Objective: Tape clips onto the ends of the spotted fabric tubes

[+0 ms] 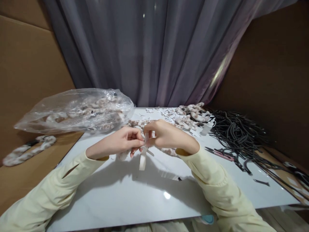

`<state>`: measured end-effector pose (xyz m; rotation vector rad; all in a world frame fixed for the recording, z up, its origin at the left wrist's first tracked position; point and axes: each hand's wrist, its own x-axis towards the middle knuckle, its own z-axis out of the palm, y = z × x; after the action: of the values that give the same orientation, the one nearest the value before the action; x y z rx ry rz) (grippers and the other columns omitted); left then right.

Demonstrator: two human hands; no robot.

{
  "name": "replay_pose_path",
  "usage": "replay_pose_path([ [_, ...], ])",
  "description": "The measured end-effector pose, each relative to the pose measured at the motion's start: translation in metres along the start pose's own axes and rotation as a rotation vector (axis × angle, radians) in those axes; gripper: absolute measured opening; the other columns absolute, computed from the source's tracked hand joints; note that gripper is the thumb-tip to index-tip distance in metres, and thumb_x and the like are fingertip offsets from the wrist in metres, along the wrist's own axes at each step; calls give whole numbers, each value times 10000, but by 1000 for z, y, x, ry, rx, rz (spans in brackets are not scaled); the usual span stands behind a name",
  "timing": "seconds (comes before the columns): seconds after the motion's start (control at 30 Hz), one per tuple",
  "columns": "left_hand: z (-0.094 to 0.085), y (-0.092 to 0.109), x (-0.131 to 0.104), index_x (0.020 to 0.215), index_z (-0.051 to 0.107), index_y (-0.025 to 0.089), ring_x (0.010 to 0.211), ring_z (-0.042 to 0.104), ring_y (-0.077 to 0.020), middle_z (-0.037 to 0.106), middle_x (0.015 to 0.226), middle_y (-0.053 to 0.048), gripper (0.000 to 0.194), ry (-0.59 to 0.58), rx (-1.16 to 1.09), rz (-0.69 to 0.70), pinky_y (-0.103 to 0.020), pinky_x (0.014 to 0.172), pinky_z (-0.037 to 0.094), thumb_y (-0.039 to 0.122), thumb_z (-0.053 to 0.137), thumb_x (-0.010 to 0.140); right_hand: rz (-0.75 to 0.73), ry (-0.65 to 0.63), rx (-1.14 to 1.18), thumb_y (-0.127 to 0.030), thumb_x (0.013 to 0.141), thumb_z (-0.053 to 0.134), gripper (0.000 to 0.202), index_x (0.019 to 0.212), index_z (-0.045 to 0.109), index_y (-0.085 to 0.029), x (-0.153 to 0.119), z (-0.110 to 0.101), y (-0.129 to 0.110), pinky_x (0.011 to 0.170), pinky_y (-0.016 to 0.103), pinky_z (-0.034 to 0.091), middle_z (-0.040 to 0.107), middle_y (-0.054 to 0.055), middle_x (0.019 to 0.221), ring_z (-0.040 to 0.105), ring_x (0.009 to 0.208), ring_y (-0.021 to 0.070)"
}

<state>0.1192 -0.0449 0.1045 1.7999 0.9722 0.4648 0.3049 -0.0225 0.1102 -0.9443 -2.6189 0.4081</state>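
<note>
Above the middle of the white table, my left hand [120, 140] and my right hand [167, 135] meet with their fingertips pinched together. Between them is a white strip [143, 160], its flat end hanging down below the fingers. Both hands are closed on this strip; its material is too blurred to tell. Just behind and below the fingers lies a fluffy white-and-brown cord [169, 151], partly hidden by my hands and wrists.
A clear plastic bag [79, 111] of fluffy pieces lies at left, beside a fluffy loop [30, 149] on cardboard. More fluffy loops [193, 112], a white bottle [207, 128], pink-handled scissors [220, 154] and a heap of black cords [241, 132] occupy the right.
</note>
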Motion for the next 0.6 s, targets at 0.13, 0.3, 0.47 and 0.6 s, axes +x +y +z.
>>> replay_pose_path([
  [0.13, 2, -1, -2, 716, 511, 157, 463, 514, -65, 532, 533, 60, 133, -22, 97, 8, -139, 419, 374, 229, 520, 829, 10, -47, 86, -145, 645, 633, 36, 675, 626, -128, 3, 2, 1, 504, 195, 297, 589, -10, 598, 480, 554, 87],
  [0.3, 6, 0, -2, 742, 530, 162, 487, 512, -76, 539, 536, 50, 145, -16, 213, 35, -148, 431, 355, 271, 514, 838, 85, -72, 111, -121, 594, 616, 14, 605, 623, -117, 4, 4, 0, 467, 197, 284, 553, -22, 528, 450, 518, 83],
  [0.47, 9, 2, -2, 677, 503, 156, 460, 479, -55, 532, 527, 53, 207, 29, 176, 70, -140, 432, 350, 273, 504, 848, 141, -53, 158, -103, 569, 619, 42, 605, 616, -124, 3, 2, 0, 461, 196, 307, 554, -28, 525, 466, 512, 89],
  [0.6, 11, 0, -2, 674, 515, 148, 434, 483, -46, 524, 511, 57, 195, 59, 115, 90, -128, 404, 345, 258, 528, 835, 176, -80, 279, -101, 556, 674, 94, 629, 619, -120, 1, -3, 0, 498, 194, 355, 566, -27, 554, 502, 551, 100],
])
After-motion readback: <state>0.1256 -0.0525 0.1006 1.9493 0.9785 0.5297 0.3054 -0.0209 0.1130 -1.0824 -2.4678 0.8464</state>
